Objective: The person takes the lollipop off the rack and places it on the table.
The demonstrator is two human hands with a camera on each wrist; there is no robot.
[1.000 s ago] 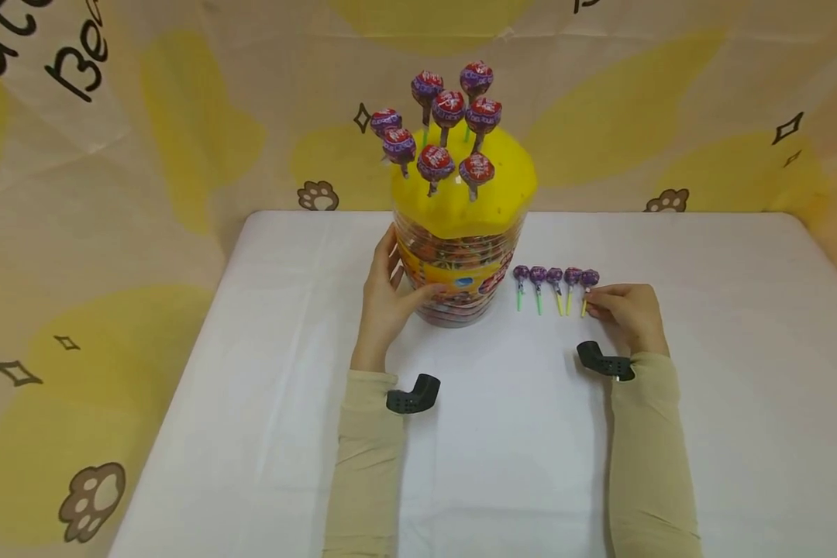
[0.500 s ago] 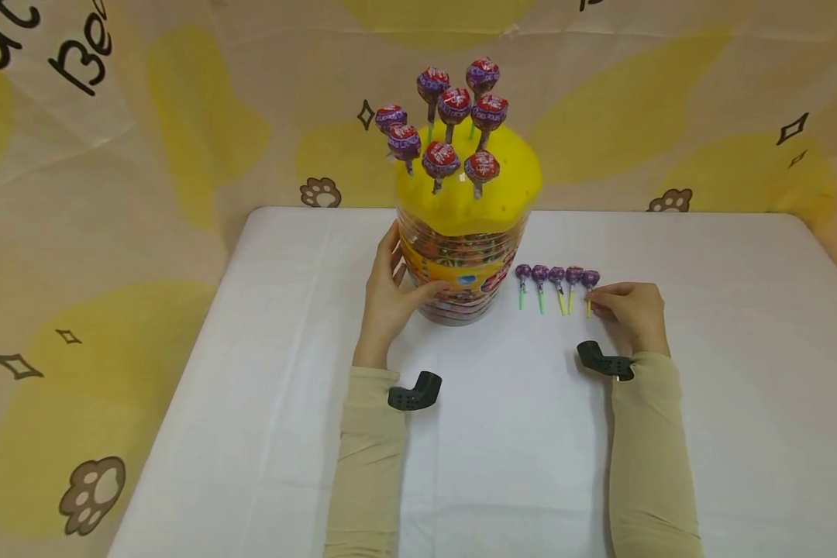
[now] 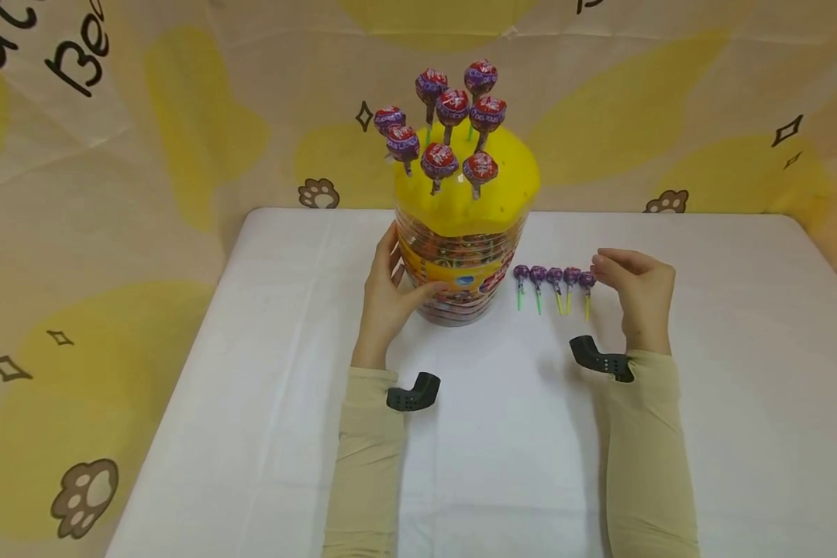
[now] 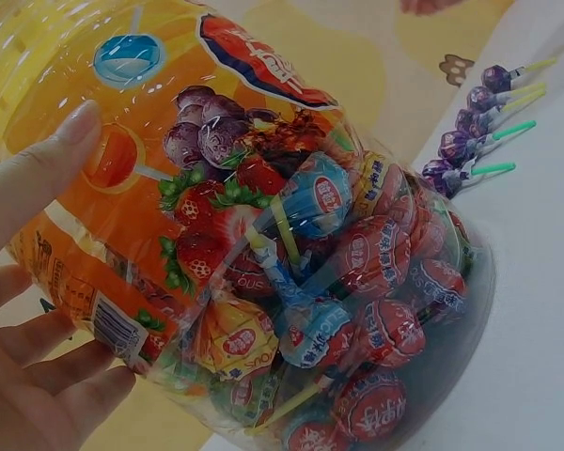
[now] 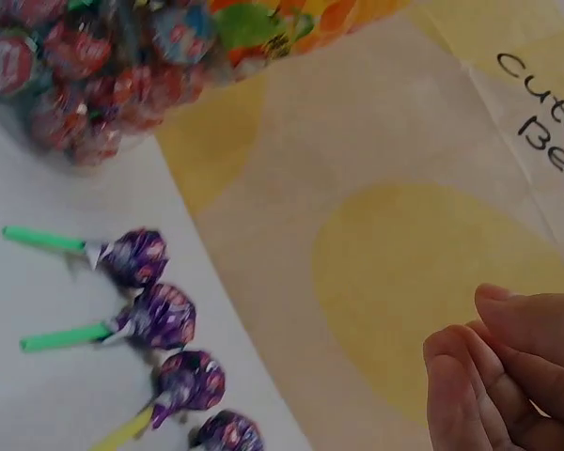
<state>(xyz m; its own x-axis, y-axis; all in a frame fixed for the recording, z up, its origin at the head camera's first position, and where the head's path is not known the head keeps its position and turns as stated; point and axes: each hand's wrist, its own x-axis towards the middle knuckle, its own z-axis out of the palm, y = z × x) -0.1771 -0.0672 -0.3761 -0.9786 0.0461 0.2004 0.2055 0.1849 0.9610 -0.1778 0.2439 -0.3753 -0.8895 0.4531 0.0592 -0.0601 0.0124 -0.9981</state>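
Note:
A clear ribbed candy jar [image 3: 453,271] with a yellow domed lid [image 3: 502,178] stands on the table, filled with wrapped lollipops. Several purple-and-red lollipops [image 3: 438,163] stick up from the lid. My left hand [image 3: 387,306] grips the jar's left side, thumb across the front label; in the left wrist view the hand [image 4: 47,348] lies along the label. To the jar's right, several purple lollipops [image 3: 555,277] lie in a row with green and yellow sticks. My right hand [image 3: 638,291] hovers just right of the row's last lollipop [image 3: 587,280], fingers loosely curled, holding nothing. In the right wrist view its fingers [image 5: 461,385] show bare.
A white cloth covers the table [image 3: 502,465]. Behind it hangs a yellow-and-beige backdrop [image 3: 614,101] with paw prints and lettering. A dark wrist camera [image 3: 414,393] sits on the left sleeve and another dark camera [image 3: 600,359] on the right sleeve.
My right hand has let go of the rightmost lollipop and risen up and away from it. That lollipop stays in the row. The left hand keeps its grip on the jar.

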